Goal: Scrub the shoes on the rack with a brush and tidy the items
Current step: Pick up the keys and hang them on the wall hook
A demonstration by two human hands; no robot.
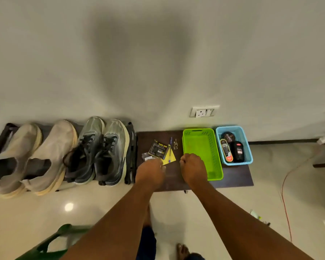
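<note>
White wall (158,53) at 12 o'clock carries a socket plate (204,111) at 1 o'clock. Glossy floor (223,207) below. Orange cable (285,194) at 4 o'clock. Green chair (51,243) at 7 o'clock, partly out of view.

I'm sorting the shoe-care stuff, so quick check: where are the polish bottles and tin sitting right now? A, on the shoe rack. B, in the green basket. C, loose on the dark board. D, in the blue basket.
D: the polish bottles and the tin lie inside the blue basket, while the green basket beside it holds nothing that can be seen.
</note>
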